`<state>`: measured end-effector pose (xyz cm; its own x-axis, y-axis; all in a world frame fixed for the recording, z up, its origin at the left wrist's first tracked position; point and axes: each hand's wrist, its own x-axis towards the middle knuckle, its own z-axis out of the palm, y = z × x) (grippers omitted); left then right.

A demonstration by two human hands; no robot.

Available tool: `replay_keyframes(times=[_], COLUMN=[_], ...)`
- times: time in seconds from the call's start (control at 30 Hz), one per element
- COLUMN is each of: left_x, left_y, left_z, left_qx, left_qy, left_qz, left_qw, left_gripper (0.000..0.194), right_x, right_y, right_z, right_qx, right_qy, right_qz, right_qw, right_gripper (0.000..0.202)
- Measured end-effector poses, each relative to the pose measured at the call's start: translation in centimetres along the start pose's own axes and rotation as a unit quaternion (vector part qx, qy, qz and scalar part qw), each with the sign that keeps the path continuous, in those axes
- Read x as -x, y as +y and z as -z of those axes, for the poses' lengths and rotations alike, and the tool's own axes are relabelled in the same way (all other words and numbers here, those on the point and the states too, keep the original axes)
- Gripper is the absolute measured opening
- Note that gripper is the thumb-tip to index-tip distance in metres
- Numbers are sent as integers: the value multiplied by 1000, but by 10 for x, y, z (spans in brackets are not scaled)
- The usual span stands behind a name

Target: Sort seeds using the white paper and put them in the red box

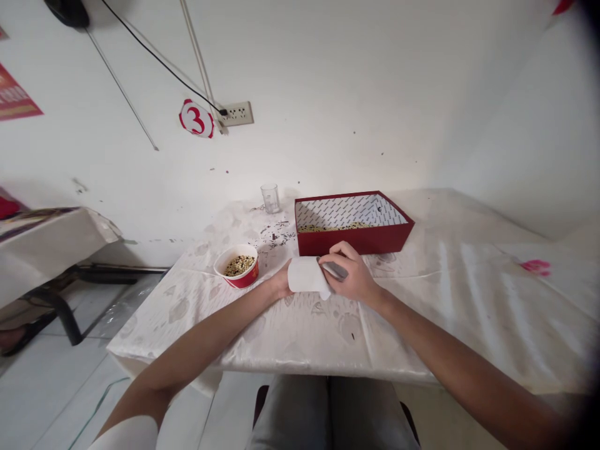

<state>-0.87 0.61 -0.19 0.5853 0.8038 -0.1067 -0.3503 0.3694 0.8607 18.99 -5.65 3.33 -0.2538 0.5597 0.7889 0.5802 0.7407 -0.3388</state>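
Observation:
A white sheet that looks like paper (307, 275) is held between my two hands above the table, its lower right corner hanging loose. My left hand (282, 280) grips its left end, with most of the fingers hidden behind it. At the right end, the bent fingers of my right hand (350, 274) pinch the edge, where a greyish fold shows. Left of my hands stands a red and white paper bowl (248, 275) with mixed pale and dark grains in it. Just beyond them is a dark red box (356, 240) with a patterned lining and similar grains inside.
A clear glass (270, 198) stands near the wall. Dark bits (274, 237) lie scattered between the bowl and the box. The table (187, 325) has a pale patterned cover. On the wall is a power socket (238, 114) with a black cable. Another table (51, 244) is at left.

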Motion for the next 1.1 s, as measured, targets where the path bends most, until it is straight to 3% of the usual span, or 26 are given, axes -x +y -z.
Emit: replay_keyframes(times=[0.17, 0.3, 0.47, 0.6, 0.73, 0.87, 0.93, 1.03, 1.1], left_x=[4, 5, -2, -3, 9, 13, 9, 1, -3], left_y=[0, 0, -5, -6, 1, 4, 3, -1, -3], left_z=[-9, -9, 1, -3, -8, -6, -7, -10, -11], left_qx=[-4, 9, 42, 29, 16, 2, 5, 27, 53], left_qy=[-27, -22, -9, -8, -5, 20, 32, 38, 45], left_qz=[-29, -26, -7, -24, -30, -11, -14, -22, -25], left_qw=[999, 999, 999, 999, 999, 1000, 999, 999, 997], left_gripper=[18, 33, 34, 32, 8, 21, 18, 2, 17], right_x=[0, -3, -22, -54, -90, -116, -125, -138, -145], right_y=[7, 5, -22, -51, -72, -79, -74, -48, -21], right_z=[2, 2, -2, -19, -57, -88, -87, -63, -39], right_qx=[53, 77, -28, -88, -87, 30, 82, 124, 166], right_qy=[-2, 14, 109, 143, 77, -87, -122, -113, -100], right_qz=[16, 7, -60, -47, -9, 38, 39, 0, -63], right_qw=[998, 997, 992, 985, 993, 995, 988, 986, 979], right_gripper=[19, 13, 11, 18, 22, 18, 21, 27, 28])
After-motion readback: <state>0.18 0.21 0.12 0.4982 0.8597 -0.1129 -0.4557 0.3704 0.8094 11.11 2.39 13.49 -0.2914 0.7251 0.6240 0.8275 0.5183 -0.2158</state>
